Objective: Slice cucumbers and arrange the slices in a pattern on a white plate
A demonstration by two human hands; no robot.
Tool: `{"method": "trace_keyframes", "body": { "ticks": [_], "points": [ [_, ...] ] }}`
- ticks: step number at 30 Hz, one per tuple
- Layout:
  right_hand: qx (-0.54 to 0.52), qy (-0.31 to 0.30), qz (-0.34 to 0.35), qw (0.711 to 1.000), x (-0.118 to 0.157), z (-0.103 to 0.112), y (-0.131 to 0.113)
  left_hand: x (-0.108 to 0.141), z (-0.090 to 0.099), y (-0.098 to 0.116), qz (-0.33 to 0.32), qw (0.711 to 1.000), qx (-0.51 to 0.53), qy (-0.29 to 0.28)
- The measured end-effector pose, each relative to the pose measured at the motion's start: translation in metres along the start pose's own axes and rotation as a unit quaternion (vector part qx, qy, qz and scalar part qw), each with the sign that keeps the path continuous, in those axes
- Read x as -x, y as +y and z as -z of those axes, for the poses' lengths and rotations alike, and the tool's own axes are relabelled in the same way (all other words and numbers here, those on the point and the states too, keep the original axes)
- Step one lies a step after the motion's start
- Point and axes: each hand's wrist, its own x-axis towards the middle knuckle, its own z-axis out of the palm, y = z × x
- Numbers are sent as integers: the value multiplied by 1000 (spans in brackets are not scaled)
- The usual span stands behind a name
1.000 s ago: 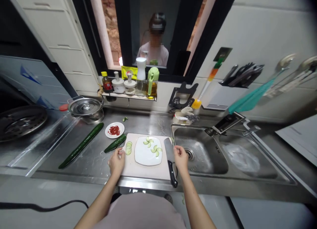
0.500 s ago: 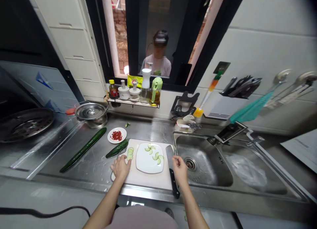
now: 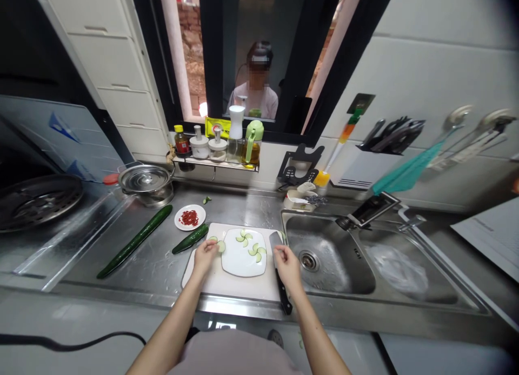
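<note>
Pinching nearly closed on a thin, round, pale-green cucumber slice [image 3: 221,247], the left grip [image 3: 212,246] has a square white plate [image 3: 242,265] just to its right. The right grip [image 3: 281,250], curled, partly hides a black-handled steel knife [image 3: 285,298]; whether it holds anything, I cannot tell.

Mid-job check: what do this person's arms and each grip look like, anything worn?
The left grip and right grip are ungloved human hands, with no ring discernible. The left forearm and right forearm are bare: no sleeve, watch, bracelet or cable shows. Between them is a pale pinkish top.
</note>
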Motion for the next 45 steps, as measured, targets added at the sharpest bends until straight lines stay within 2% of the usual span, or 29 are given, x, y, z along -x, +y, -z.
{"method": "trace_keyframes", "body": {
  "ticks": [3,8,12,16,20,23,29,34,37,45],
  "points": [
    [-28,-53,26,998,-5,-10,-30,5,-8,33,21,993,109,-46],
    [-88,-163,87,979,-9,-25,-85,21,-13,83,-12,982,133,-132],
    [-117,-201,109,966,-12,-35,-106,28,-14,103,-30,974,144,-170],
    [-133,-203,110,964,-13,-42,-110,32,-13,108,-45,974,140,-173],
    [-136,-186,118,966,-13,-43,-109,37,-10,108,-64,983,107,-134],
    [-130,-186,138,964,-13,-41,-111,40,-9,111,-47,983,87,-153],
    [-65,-172,239,954,-14,-34,-113,39,-15,116,6,977,121,-175],
    [-10,-165,296,941,-13,-29,-111,37,-16,118,4,979,112,-168],
    [-1,-156,303,940,-12,-27,-111,36,-18,120,0,980,118,-163],
    [10,-157,295,943,-13,-24,-106,34,-23,119,-21,966,160,-203]
  ]
}}
